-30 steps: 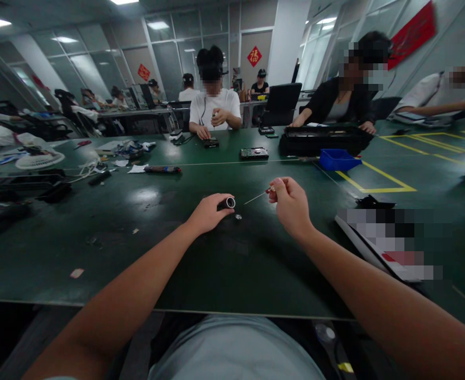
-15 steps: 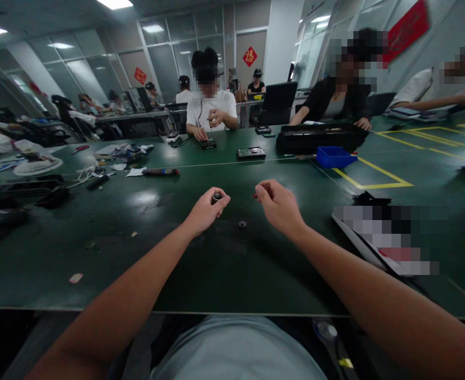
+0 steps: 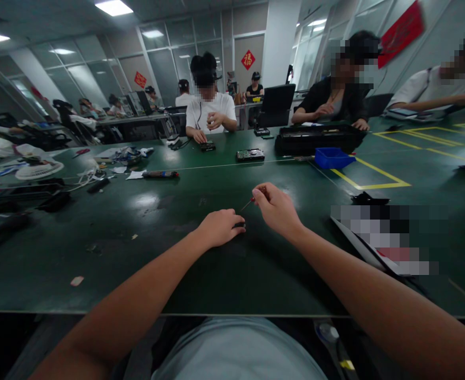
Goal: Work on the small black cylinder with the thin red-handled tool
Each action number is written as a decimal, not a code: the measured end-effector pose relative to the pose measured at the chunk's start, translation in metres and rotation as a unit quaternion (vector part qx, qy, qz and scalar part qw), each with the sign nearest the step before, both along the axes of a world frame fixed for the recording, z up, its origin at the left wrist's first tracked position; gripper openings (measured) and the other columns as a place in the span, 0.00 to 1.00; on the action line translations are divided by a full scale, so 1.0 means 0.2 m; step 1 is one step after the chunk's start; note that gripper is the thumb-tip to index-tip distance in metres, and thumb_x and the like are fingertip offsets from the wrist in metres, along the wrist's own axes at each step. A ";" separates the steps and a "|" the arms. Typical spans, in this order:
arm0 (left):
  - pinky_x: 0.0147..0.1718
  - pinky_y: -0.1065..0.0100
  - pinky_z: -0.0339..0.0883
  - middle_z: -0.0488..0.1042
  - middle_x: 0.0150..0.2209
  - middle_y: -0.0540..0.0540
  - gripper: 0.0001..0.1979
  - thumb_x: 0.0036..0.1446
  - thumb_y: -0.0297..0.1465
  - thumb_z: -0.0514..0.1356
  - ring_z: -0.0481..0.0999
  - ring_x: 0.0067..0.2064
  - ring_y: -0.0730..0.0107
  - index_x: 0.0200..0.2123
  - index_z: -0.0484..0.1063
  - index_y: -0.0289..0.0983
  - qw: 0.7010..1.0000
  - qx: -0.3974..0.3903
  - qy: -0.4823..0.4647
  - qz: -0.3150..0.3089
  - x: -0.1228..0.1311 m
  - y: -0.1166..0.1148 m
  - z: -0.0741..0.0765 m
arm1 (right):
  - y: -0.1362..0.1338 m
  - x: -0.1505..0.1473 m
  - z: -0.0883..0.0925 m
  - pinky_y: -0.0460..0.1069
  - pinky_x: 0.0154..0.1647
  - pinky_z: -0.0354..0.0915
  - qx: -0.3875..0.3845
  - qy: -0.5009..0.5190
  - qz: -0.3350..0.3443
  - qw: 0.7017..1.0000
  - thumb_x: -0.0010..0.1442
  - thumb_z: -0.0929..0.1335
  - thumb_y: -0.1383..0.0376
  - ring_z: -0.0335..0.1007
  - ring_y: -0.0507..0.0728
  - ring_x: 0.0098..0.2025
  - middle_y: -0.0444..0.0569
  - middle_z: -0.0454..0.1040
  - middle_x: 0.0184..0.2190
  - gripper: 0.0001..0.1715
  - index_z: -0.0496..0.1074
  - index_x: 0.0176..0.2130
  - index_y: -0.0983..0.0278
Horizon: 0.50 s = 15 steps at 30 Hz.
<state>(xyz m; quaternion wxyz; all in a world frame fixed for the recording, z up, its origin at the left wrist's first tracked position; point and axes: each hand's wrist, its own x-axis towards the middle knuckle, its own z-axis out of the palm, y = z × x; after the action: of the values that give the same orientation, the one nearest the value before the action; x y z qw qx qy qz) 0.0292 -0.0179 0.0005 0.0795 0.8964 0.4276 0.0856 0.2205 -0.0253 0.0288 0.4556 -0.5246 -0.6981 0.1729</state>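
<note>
My left hand (image 3: 219, 227) rests low on the green table (image 3: 177, 274), fingers curled down over the spot where a small round part lay; a dark bit shows at its fingertips, and what it grips is hidden. My right hand (image 3: 275, 208) is raised just to the right, pinching a thin screwdriver (image 3: 248, 202) with a red handle, its tip pointing left and down toward the left hand's fingers.
A blurred flat item (image 3: 386, 237) lies to the right. Farther off sit a blue bin (image 3: 331, 157), a black case (image 3: 319, 138), a hard drive (image 3: 250, 154) and a long tool (image 3: 161, 174). Other people work across the table and at the right.
My left hand has dropped from holding a small metal cylinder in the air down onto the table, over the small round part. My right hand stayed with the screwdriver, shifting slightly.
</note>
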 end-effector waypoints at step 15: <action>0.25 0.71 0.56 0.67 0.26 0.52 0.02 0.60 0.29 0.56 0.63 0.23 0.77 0.35 0.68 0.36 0.873 -0.126 -0.424 0.206 -0.45 0.24 0.19 | 0.00 0.01 0.00 0.53 0.36 0.64 -0.033 0.022 0.021 0.999 0.67 0.62 0.56 0.72 0.58 0.34 0.48 0.77 0.31 0.14 0.71 0.38 0.61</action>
<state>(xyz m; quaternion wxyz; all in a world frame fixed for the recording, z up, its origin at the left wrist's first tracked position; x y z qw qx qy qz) -0.0611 0.0306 0.0378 0.3458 0.6478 0.5353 0.4174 0.2222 -0.0243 0.0290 0.4494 -0.5206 -0.6928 0.2169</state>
